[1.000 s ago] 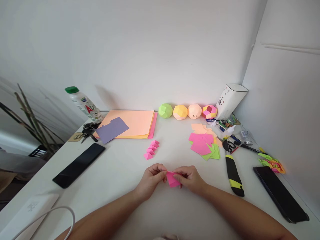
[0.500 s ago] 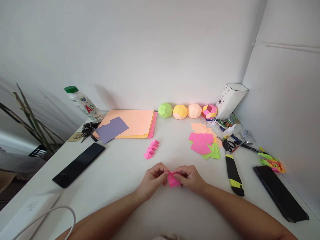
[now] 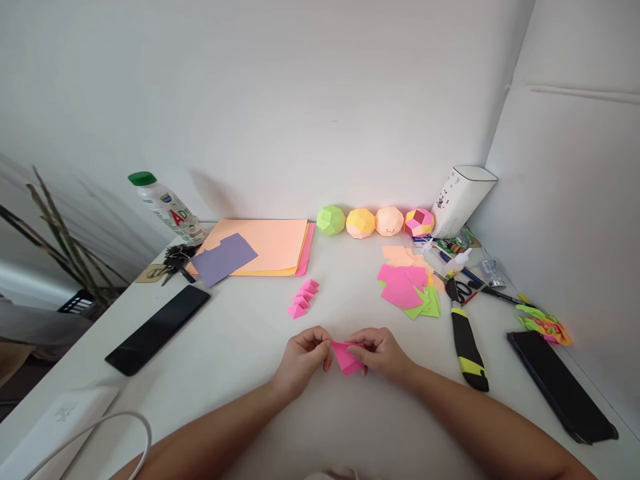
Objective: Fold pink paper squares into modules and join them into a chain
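A pink piece of folded paper (image 3: 346,360) is held between my two hands, low over the near middle of the table. My right hand (image 3: 381,353) grips it from the right, thumb on its face and fingers behind. At its upper left corner, the thumb and forefinger of my left hand (image 3: 303,358) pinch the tip. Beyond my left hand, a row of several folded pink paper pieces (image 3: 302,300) lies on the table. A pile of pink paper cutouts (image 3: 401,287) lies past my right hand, with green cutouts (image 3: 426,305) and peach ones (image 3: 397,254).
Several paper balls (image 3: 361,223) line the wall. Coloured sheets (image 3: 260,247) lie at back left, near a bottle (image 3: 167,208) and keys. A utility knife (image 3: 468,347), scissors (image 3: 457,291) and a glue bottle (image 3: 457,263) are on the right. Phones (image 3: 159,331) lie at both sides.
My left hand has shifted slightly left, from the paper's face to its corner, so more of the pink paper shows. My right hand keeps hold, almost in place.
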Motion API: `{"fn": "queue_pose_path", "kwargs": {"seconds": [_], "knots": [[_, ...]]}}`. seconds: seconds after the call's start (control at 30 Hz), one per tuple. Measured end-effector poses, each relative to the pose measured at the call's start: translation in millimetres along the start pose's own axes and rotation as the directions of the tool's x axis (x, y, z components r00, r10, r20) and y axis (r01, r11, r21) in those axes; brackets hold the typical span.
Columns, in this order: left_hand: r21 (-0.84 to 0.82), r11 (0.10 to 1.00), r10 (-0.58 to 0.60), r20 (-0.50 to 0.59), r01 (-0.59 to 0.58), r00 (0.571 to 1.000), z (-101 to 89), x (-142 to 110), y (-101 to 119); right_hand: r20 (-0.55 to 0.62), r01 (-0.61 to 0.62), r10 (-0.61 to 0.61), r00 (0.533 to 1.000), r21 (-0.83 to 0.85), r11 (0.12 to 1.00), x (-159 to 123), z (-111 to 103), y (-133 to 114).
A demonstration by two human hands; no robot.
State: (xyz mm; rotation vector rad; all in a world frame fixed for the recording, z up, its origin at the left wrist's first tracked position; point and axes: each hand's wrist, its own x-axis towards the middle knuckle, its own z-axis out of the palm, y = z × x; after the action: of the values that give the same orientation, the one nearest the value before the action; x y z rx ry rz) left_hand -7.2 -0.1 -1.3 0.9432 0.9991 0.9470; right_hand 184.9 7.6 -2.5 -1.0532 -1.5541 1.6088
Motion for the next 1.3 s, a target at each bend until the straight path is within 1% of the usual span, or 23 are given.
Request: {"fn": "queue_pose_path", "kwargs": {"seconds": [0.1,0.17,0.27,0.33,0.5,0.6,0.7,0.8,0.93,1.03,1.1,1.17,1.23,1.3], "knots": [[-0.096,0.995,-0.005,-0.038,0.001,0.999,-0.1,2,0,-0.008,-0.03,0.031,1.0,0.033,0.999,1,-1,0],[-0.097,0.995,0.002,-0.011,-0.003,1.0,-0.1,2,1,0.004,-0.035,0.035,0.999,0.028,0.999,1,-1,-1],[0.044,0.999,-0.005,0.109,0.0,0.994,0.5,1,3,0.033,-0.027,0.027,0.999,0.003,1.0,1,-1,-2],[0.132,0.991,-0.019,0.141,0.0,0.99,1.3,0,5,0.04,-0.023,0.023,0.999,-0.009,1.0,1,-1,-3],[0.184,0.983,-0.021,0.117,-0.001,0.993,4.5,-3,8,0.02,-0.021,0.022,1.0,-0.03,0.999,0,0,-1],[0.217,0.976,-0.03,0.101,0.008,0.994,8.0,-4,8,0.015,-0.031,0.032,0.999,-0.072,0.997,0,2,1],[0.238,0.971,-0.015,0.08,-0.004,0.997,10.8,-5,8,0.009,-0.024,0.025,1.0,-0.107,0.994,0,4,3],[0.205,0.979,-0.009,0.055,-0.002,0.998,10.3,-5,7,0.002,-0.026,0.026,1.0,-0.093,0.995,0,4,1],[0.092,0.995,-0.047,-0.011,0.048,0.999,5.6,-3,5,-0.028,-0.055,0.055,0.998,-0.01,0.998,0,1,-3],[0.05,0.997,-0.057,0.017,0.056,0.998,4.1,-3,5,-0.035,-0.057,0.057,0.998,0.01,0.998,0,0,-3],[0.099,0.995,-0.038,0.054,0.033,0.998,4.8,-3,5,-0.032,-0.051,0.05,0.998,-0.024,0.998,0,1,-3],[0.165,0.986,-0.008,0.08,-0.006,0.997,6.2,-4,4,-0.038,-0.021,0.018,0.999,-0.099,0.995,1,4,-3],[0.202,0.979,0.022,0.093,-0.041,0.995,7.5,-4,3,-0.052,0.015,-0.025,0.998,-0.179,0.984,1,6,-5],[0.218,0.975,0.026,0.096,-0.046,0.995,8.6,-4,2,-0.067,0.036,-0.053,0.996,-0.227,0.973,1,8,-7]]}}
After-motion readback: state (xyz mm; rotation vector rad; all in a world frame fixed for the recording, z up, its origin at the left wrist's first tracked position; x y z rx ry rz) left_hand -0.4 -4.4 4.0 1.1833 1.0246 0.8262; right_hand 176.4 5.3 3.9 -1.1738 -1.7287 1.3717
